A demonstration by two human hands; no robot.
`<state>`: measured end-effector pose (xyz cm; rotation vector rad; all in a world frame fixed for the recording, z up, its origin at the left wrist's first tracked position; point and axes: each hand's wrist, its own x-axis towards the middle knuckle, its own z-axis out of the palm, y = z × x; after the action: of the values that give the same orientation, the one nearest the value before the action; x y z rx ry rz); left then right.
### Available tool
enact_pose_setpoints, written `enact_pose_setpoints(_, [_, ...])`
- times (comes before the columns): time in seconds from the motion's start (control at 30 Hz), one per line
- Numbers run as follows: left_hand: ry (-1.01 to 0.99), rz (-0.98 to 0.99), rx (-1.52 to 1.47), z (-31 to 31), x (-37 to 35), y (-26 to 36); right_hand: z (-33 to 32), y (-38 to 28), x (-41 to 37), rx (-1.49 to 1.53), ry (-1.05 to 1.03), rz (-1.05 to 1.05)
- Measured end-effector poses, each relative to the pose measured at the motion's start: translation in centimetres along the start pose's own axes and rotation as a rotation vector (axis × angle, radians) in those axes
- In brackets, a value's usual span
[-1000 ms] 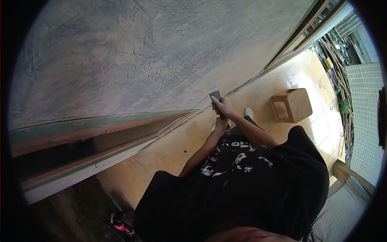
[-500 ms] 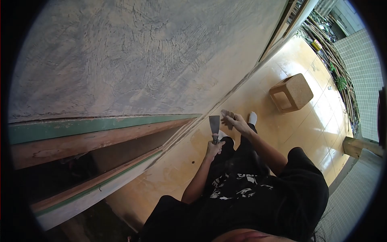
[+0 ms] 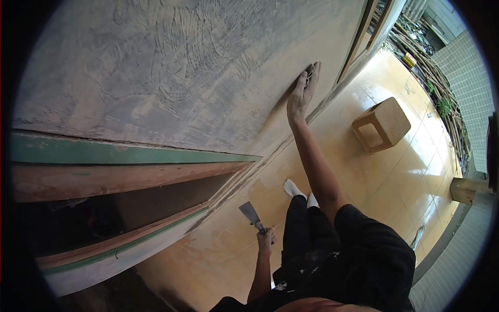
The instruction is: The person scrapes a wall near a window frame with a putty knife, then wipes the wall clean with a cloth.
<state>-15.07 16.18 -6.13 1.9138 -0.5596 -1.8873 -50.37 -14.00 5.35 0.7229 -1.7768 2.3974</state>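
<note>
My left hand (image 3: pixel 265 239) is closed round the dark handle of a putty knife (image 3: pixel 249 212), held low over the tiled floor with its wide metal blade pointing up and left. My right hand (image 3: pixel 299 101) is stretched out to the wall (image 3: pixel 197 78), whose grey and beige coating is rough with trowel marks. Between its fingers and the wall is a flat dark piece (image 3: pixel 310 70), perhaps sandpaper; most of it is hidden by the fingers.
A tan woven-pattern plastic stool (image 3: pixel 390 122) stands on the glossy yellow tiles (image 3: pixel 358 182). A green-edged wooden frame (image 3: pixel 130 156) surrounds an opening at left. Bamboo poles (image 3: pixel 436 78) lie at upper right, beside a tiled wall (image 3: pixel 468 88).
My right hand has moved from above my feet up to the wall with the flat piece. My left hand has lowered slightly, and the putty knife now tilts more to the left.
</note>
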Motion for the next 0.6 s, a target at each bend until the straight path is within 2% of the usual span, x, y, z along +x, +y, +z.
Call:
enact_pose_setpoints(0.07, [0.024,0.006,-0.004,-0.5,-0.3,-0.7,-1.6,0.1,-2.0,0.190,-0.047,0.171])
enact_pose_setpoints(0.13, [0.053,0.136,0.046,-1.0,-0.5,-0.8,-4.1,1.1,-5.6,0.205,-0.097,0.267])
enact_pose_setpoints(0.2, [0.054,0.185,0.040,-0.6,-0.3,0.2,-7.3,1.6,-9.2,0.212,-0.153,0.364])
enact_pose_setpoints(0.27, [0.033,0.278,0.042,0.1,0.6,1.4,-11.0,1.6,-13.0,0.340,-0.428,0.839])
enact_pose_setpoints(0.3, [0.009,0.318,0.045,0.9,1.4,2.3,-12.6,1.7,-14.5,0.327,-0.420,0.850])
enact_pose_setpoints(0.37, [-0.008,0.420,0.025,3.4,2.2,4.8,-15.1,2.0,-16.6,0.276,-0.605,1.017])
enact_pose_setpoints(0.43, [0.036,0.433,0.002,5.1,4.0,5.7,-17.0,2.2,-18.4,0.251,-0.649,1.045])
enact_pose_setpoints(0.5, [-0.048,0.435,0.156,6.2,5.3,6.6,-18.4,2.1,-19.9,0.153,-0.746,1.039])
enact_pose_setpoints(0.53, [-0.053,0.426,0.173,6.7,5.7,7.1,-18.9,2.4,-20.9,0.153,-0.728,1.049])
enact_pose_setpoints(0.6, [-0.099,0.407,0.245,7.6,6.1,7.5,-19.1,1.9,-22.4,-0.061,-0.822,0.677])
